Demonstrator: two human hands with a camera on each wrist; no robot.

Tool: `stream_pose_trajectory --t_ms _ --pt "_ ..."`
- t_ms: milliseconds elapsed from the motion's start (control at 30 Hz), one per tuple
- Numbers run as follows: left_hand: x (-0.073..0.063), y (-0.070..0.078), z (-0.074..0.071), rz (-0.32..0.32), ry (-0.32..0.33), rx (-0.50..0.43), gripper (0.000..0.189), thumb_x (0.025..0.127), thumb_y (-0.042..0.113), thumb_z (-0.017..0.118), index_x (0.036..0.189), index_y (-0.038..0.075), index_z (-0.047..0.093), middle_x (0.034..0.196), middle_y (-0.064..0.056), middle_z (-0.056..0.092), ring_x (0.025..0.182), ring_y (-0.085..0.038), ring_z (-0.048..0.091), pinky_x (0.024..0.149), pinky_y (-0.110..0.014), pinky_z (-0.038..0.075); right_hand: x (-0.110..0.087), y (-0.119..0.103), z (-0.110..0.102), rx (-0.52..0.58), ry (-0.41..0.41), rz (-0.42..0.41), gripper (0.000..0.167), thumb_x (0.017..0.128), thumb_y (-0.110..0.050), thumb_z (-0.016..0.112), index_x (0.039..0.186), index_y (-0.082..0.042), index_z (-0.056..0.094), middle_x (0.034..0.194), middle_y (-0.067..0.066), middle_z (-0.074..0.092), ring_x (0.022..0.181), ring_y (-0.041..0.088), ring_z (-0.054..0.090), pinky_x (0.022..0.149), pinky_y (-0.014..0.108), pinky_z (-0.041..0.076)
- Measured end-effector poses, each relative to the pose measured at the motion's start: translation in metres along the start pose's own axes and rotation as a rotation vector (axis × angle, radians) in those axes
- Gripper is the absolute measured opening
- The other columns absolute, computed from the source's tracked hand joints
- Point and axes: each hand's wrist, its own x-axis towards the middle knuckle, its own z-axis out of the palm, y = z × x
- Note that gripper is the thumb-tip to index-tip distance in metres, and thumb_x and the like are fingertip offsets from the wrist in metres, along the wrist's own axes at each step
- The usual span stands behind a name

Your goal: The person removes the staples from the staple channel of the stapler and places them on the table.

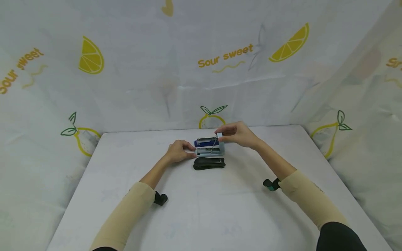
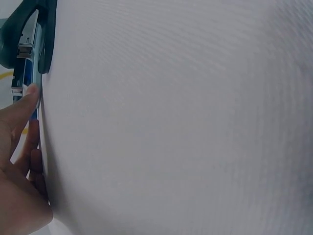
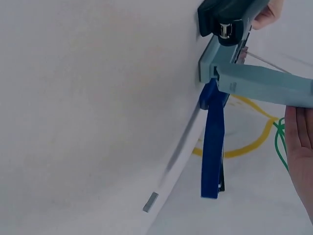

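Observation:
Three staplers lie side by side at the far middle of the table. The middle one, a light-blue stapler [image 1: 208, 153] [image 3: 264, 83], has its top arm swung up and its metal rail bare. My right hand [image 1: 237, 134] [image 3: 301, 142] pinches that raised arm near its end. At the opposite end, the thumb and fingers of my left hand [image 1: 179, 151] [image 2: 19, 147] grip the base. Behind it sits a blue stapler [image 1: 204, 143] [image 3: 213, 147] with its rail showing, partly hidden by the right hand. A dark green-black stapler [image 1: 208, 163] [image 2: 46, 29] lies nearest me, closed.
The white table [image 1: 194, 216] ends a little beyond the staplers, against a white curtain [image 1: 141, 101] with lemon prints. Near the table edge in the right wrist view is a small grey strip [image 3: 150, 202].

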Motion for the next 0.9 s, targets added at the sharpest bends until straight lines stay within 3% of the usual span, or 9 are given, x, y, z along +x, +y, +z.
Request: stream_pose_trajectory --t_ms 467,667,900 --pt "-0.001 0.0 -0.001 0.002 0.013 0.011 0.023 0.088 0.025 0.091 0.108 0.015 0.084 0.122 -0.005 0.082 0.122 -0.026 0.072 0.114 -0.054 0.048 -0.035 0.017 -0.046 -0.118 0.044 0.025 0.035 0.098 -0.005 0.079 0.131 0.004 0.074 0.134 0.024 0.075 0.121 0.038 0.076 0.092 0.017 0.06" --pt "-0.001 -0.001 -0.001 0.003 0.004 0.001 0.023 0.089 0.026 0.091 0.108 0.015 0.084 0.122 -0.006 0.082 0.122 -0.026 0.071 0.113 -0.052 0.049 -0.048 0.03 -0.054 -0.141 0.051 0.085 0.036 0.1 -0.006 0.077 0.134 0.003 0.072 0.136 0.026 0.074 0.123 0.041 0.075 0.092 0.016 0.059" --pt "-0.002 0.002 -0.001 0.008 0.001 -0.008 0.024 0.088 0.026 0.092 0.108 0.014 0.084 0.122 -0.006 0.082 0.123 -0.028 0.072 0.113 -0.053 0.049 -0.058 0.047 -0.058 -0.141 0.059 0.13 0.035 0.1 -0.001 0.075 0.134 0.006 0.071 0.135 0.029 0.074 0.116 0.034 0.079 0.091 0.02 0.061"
